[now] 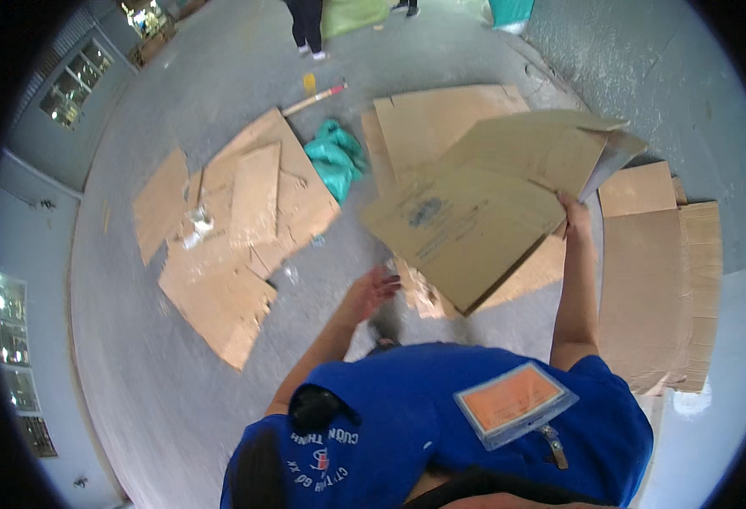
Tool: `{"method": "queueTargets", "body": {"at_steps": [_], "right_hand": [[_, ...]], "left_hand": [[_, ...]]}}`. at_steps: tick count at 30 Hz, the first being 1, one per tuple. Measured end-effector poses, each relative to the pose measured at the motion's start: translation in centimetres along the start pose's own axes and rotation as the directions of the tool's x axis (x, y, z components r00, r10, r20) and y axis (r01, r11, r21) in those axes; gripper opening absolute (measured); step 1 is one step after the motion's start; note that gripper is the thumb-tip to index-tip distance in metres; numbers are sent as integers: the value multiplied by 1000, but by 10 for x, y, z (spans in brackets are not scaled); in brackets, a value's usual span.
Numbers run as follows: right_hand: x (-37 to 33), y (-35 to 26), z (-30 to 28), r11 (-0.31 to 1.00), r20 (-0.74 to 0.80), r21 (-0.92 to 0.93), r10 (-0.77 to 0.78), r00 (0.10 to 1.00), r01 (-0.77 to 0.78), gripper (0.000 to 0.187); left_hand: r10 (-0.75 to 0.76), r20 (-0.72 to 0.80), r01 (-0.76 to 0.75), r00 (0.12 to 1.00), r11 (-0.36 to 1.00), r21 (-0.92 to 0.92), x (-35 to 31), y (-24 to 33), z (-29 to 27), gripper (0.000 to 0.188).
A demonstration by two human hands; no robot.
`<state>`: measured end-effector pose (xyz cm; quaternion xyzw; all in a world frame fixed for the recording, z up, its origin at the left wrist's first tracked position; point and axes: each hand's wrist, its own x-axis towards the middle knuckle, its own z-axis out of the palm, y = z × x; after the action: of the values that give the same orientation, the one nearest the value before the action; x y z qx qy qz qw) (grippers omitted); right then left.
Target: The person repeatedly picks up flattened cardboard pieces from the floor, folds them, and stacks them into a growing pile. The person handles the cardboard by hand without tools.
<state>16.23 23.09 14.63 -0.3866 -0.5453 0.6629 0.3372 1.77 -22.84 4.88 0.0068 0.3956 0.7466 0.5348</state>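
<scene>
My right hand (575,214) grips the right edge of a large folded cardboard sheet (466,225), which is held up and tilted over the floor. Dark print marks its upper face. My left hand (374,293) is near the sheet's lower left corner, fingers apart and holding nothing that I can see. Below the held sheet lie more flattened cardboard pieces (441,110), partly hidden by it. One of them has a torn, ragged end (421,293) close to my left hand.
Torn cardboard pieces (220,263) lie in a heap to the left, beside a crumpled green plastic bag (335,159) and a stick (315,99). A flattened carton (648,280) leans at the right wall. A person's legs (307,30) and a pale green sack (353,15) are at the back.
</scene>
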Motion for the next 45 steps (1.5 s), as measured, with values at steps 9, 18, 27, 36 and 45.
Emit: {"method": "queueTargets", "body": {"at_steps": [9, 18, 27, 36, 45], "right_hand": [[-16, 42, 65, 996, -104, 91, 22, 994, -13, 40], [28, 52, 68, 872, -252, 472, 273, 928, -129, 38], [80, 125, 97, 663, -333, 744, 483, 810, -89, 39], [58, 205, 180, 438, -173, 890, 585, 792, -129, 36], [81, 258, 200, 244, -169, 970, 690, 704, -6, 17]], "left_hand": [[-31, 39, 39, 999, 971, -236, 103, 117, 20, 41], [-134, -6, 132, 991, 972, 196, 248, 252, 117, 31], [-248, 88, 165, 965, 831, 531, 384, 306, 190, 24], [-313, 62, 162, 948, 639, 752, 427, 353, 192, 31], [-252, 144, 43, 957, 616, 787, 517, 438, 282, 35]]}}
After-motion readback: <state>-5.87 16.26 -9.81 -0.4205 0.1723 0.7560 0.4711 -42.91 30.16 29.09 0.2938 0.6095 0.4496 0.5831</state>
